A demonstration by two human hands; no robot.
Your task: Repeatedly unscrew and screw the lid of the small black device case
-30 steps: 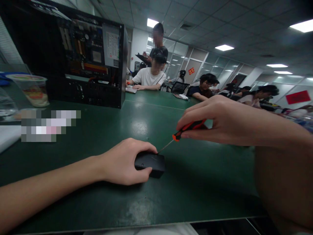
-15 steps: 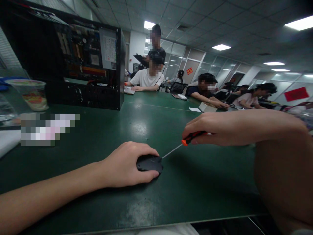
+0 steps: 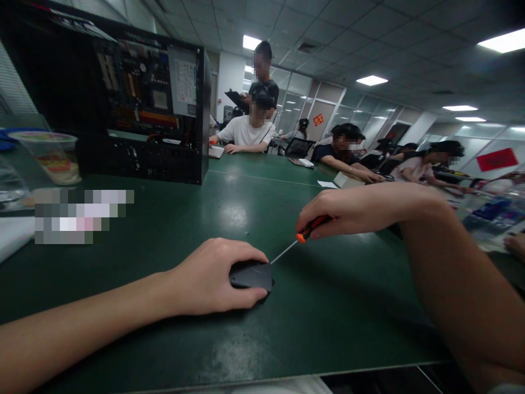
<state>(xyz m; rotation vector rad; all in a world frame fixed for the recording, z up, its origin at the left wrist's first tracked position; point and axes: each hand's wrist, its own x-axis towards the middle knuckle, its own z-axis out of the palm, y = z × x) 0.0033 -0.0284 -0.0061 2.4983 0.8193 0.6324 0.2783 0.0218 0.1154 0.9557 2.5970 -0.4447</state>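
Note:
My left hand (image 3: pixel 213 276) is closed round a small, flat black case (image 3: pixel 251 275), thumb along its near side and fingers along its far side. The case rests on the green table (image 3: pixel 324 339), and a small screw or dot shows near its left end. In my right hand (image 3: pixel 332 210) is a screwdriver (image 3: pixel 301 237) with a black and orange handle. Its thin metal shaft slants down to the left, and the tip is at the far right corner of the case. I cannot tell whether the tip sits in a screw or slot.
An opened computer tower (image 3: pixel 200 120) stands at the back left with its board showing. Left of it is a clear plastic cup (image 3: pixel 57 158). White paper (image 3: pixel 14 235) lies at the left edge. Several people sit at tables beyond, near a small box (image 3: pixel 348 179).
My right hand and the screwdriver have shifted slightly left, and the right forearm has swung leftward, uncovering items at the right. The left hand and the case have barely moved.

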